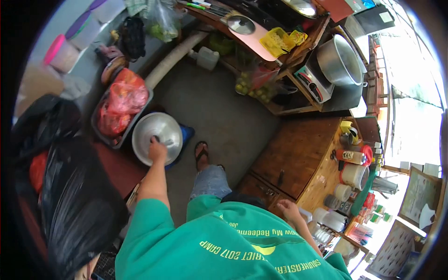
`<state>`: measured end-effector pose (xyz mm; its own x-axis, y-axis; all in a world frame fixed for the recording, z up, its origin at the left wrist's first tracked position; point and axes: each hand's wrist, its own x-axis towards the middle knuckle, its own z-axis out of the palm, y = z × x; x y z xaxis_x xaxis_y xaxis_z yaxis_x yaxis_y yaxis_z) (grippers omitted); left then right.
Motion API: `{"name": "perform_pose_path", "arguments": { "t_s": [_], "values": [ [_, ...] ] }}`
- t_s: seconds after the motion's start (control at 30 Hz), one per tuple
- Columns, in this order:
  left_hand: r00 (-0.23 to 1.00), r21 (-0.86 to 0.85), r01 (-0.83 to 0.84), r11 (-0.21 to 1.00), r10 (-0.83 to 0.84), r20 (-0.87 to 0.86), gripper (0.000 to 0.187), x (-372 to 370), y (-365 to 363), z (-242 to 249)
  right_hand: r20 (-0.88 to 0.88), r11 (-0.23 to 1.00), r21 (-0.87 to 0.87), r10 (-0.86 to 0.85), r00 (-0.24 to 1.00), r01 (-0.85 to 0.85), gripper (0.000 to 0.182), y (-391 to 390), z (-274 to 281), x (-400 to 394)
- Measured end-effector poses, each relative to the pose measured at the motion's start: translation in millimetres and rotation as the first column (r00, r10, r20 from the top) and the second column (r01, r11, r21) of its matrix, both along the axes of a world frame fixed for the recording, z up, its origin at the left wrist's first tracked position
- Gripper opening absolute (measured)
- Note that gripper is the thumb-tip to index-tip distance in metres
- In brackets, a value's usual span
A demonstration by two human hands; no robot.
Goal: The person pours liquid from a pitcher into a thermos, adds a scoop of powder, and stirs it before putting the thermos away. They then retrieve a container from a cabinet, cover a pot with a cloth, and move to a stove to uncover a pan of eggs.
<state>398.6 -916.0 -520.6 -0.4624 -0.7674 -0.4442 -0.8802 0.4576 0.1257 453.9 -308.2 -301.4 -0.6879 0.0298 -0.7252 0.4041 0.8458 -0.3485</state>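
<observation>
My left hand [157, 152] is closed on the dark knob of a round silver pot lid [148, 129]. The lid covers a round vessel, with something blue [187, 135] showing beside and under it. What the vessel holds is hidden. My right hand [290, 211] is beside the front edge of the wooden cabinet [294, 149], its fingers loosely curled, and nothing shows in them. My left foot in a dark flip-flop [201, 150] is on the floor just right of the lid.
A grey tub [96, 122] with red plastic bags [123, 100] stands beyond the lid. Black bags [79, 200] fill the left side. A large pot [339, 60] sits on a stove [313, 86] at upper right. Jars [354, 176] line the counter. Grey floor [224, 100] lies ahead.
</observation>
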Motion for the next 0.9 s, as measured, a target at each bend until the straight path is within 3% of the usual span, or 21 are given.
{"name": "perform_pose_path", "arguments": {
  "t_s": [0.07,0.27,0.43,0.6,0.73,0.83,0.9],
  "values": [
    [0.999,-0.015,-0.011,1.000,0.011,0.035,0.049,-11.5,-22.0,-36.3,0.074,0.998,0.052,0.020,0.997,-0.024,0.036,1.6,-3.3,3.9],
    [0.995,-0.024,0.089,0.996,-0.088,0.054,0.044,-22.5,-39.1,-58.6,0.282,0.993,0.029,-0.119,0.952,0.116,0.038,-9.8,3.7,-3.2],
    [0.957,-0.054,0.270,0.961,-0.262,0.122,0.039,-41.3,-23.2,-28.0,0.163,0.974,0.051,-0.225,0.961,0.220,0.037,-9.1,-4.9,-27.3],
    [0.911,-0.114,0.404,0.908,-0.410,-0.037,0.038,-102.2,33.1,46.7,0.118,0.967,-0.047,-0.243,0.963,0.250,0.036,-9.1,-8.0,-62.2],
    [0.795,-0.177,0.577,0.798,-0.598,-0.104,0.042,-179.3,87.2,133.2,0.085,0.956,-0.133,-0.251,0.964,0.261,0.038,8.0,-10.6,-97.9],
    [0.678,-0.235,0.653,0.720,-0.694,-0.242,0.037,-252.5,136.7,227.2,-0.011,0.971,-0.156,-0.187,0.982,0.183,0.035,34.3,-14.8,-132.3],
    [0.525,-0.290,0.711,0.640,-0.758,-0.387,0.032,-301.5,172.7,286.6,-0.074,0.976,-0.163,-0.159,0.984,0.146,0.035,62.4,-21.5,-159.2]
  ]
}}
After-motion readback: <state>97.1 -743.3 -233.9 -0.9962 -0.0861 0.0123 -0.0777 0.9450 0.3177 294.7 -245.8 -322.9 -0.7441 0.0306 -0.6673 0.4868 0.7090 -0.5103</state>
